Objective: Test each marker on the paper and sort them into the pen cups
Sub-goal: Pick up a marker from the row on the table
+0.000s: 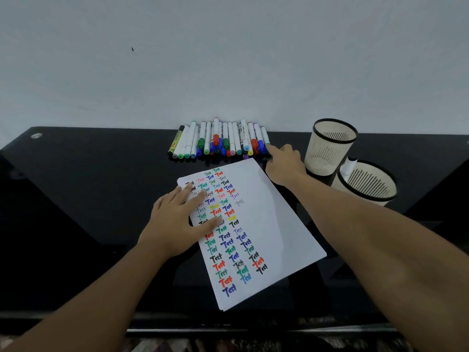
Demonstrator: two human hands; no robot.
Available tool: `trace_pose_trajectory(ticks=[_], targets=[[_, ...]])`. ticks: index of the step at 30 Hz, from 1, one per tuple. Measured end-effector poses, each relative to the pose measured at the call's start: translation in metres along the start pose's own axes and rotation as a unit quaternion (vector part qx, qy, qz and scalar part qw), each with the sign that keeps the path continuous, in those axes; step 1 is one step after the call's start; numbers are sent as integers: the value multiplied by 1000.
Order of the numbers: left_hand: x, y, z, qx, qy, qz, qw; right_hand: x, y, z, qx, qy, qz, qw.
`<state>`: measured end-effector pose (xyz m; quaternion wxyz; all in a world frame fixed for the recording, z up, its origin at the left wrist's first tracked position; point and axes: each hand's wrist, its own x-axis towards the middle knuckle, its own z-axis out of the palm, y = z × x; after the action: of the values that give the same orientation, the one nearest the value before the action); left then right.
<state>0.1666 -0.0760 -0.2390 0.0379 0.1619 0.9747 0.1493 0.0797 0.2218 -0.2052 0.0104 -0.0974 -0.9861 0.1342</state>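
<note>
A plain pale grey-white wall (228, 59) filled the upper half, marked by one small dark speck (132, 49). Below it ran a glossy black counter (88, 179), its surface throwing soft reflections. Light was even and dim.

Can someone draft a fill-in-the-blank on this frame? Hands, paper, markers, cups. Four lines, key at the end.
1. The left hand rests flat on the ____.
2. The right hand reaches to the ____ end of the marker row, as the camera sees it.
3. The word written again and again on the paper is ____.
4. The number of pen cups beside the paper is ____.

Missing words: paper; right; Test; two
</note>
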Motion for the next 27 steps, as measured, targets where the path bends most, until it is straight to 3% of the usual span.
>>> trace_pose_trajectory(ticks=[4, 13, 21, 27], targets=[[0, 0, 0, 1, -3, -2, 1000, 5, 1, 6, -45, 10, -6, 999], [-1, -1, 2, -3, 5, -2, 1000, -14, 10, 22, -18, 117, -13, 993], [0, 0, 1, -6, 4, -4, 1000, -16, 7, 12, -20, 89, -13, 996], [-2, 2, 0, -11, 8, -6, 1000, -29, 7, 5, -12, 192, -117, 974]])
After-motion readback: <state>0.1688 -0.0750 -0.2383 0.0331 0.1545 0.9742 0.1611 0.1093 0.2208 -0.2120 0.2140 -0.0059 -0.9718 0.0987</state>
